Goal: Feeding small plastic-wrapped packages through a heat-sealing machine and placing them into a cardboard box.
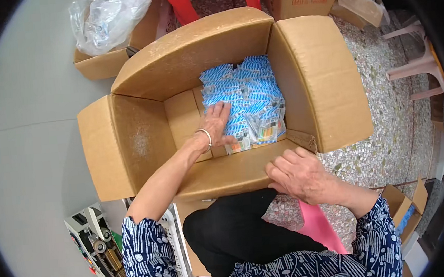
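Observation:
A large open cardboard box (326, 79) stands in front of me with its flaps spread outward. Stacked in its right half are many flat clear packets (244, 93) with blue-and-white striped edges; colourful slim contents show through the nearest ones. My left hand (215, 124), with a bangle at the wrist, reaches inside and lies with fingers stretched out against the left side of the pile. At the near side of the box, my right hand (299, 175) has its fingers curled over the edge of the front flap, gripping it. Its thumb is hidden.
Plastic bags (116, 22) fill another carton (104, 67) at the far left. A red stool (181, 2) stands behind the box, more cartons (307, 1) at the far right. Pale stool legs (418, 68) are on the right. A machine with rollers (98, 245) sits lower left.

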Tool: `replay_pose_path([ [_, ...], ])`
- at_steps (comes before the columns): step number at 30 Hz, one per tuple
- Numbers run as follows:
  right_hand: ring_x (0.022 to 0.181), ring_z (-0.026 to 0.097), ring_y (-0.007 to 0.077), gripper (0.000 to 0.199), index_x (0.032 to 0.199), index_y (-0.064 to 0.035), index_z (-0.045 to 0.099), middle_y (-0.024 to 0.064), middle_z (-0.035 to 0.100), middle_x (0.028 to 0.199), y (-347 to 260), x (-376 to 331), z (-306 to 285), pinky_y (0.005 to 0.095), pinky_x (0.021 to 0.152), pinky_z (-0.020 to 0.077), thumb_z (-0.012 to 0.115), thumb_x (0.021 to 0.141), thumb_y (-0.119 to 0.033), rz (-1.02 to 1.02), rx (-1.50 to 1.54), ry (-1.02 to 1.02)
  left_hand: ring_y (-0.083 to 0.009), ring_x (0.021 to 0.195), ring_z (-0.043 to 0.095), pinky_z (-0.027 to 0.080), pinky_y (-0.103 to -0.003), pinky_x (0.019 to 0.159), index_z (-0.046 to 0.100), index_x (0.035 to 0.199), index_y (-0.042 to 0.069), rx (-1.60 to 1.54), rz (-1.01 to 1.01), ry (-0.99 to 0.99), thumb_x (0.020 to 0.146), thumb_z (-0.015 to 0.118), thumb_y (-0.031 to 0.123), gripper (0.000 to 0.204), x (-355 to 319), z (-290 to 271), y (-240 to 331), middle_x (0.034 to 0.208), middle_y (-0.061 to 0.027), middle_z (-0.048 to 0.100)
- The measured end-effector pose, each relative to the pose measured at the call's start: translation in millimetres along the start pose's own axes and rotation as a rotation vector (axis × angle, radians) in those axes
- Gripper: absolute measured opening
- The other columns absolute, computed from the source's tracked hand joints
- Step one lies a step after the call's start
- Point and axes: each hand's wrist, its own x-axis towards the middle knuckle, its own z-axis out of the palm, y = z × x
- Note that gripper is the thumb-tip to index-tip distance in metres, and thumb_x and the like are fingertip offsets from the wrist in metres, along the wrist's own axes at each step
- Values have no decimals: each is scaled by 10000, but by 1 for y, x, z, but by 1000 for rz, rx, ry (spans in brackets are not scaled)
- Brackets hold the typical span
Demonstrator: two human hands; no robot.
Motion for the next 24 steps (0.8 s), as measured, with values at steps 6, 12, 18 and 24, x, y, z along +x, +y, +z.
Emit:
replay_pose_path([
  [6,741,472,162,348,987,-43,553,27,461,782,26,0,14,287,635,357,646,722,-248,-59,-121,0,-398,1097,402,356,-444,955,318,1309,25,155,-72,51,524,827,246,961,23,22,11,1283,-218,329],
  [12,733,469,156,334,971,-30,552,30,469,789,33,0,15,282,613,325,573,679,-191,-99,-127,65,-357,1000,442,372,-441,881,375,1262,29,95,-86,63,534,805,204,863,24,37,17,1144,-174,429],
  [18,724,464,161,339,969,-26,552,31,472,787,29,2,14,285,610,319,566,673,-191,-83,-92,54,-346,1041,438,351,-430,903,450,1173,16,171,5,177,536,801,197,750,23,32,12,1120,-166,471],
  [24,723,466,162,328,959,-28,555,33,475,787,27,7,18,287,604,317,581,677,-192,-78,-79,25,-367,1014,478,401,-439,868,498,1108,-2,-185,-181,71,545,806,216,678,22,39,3,1041,-190,519],
])
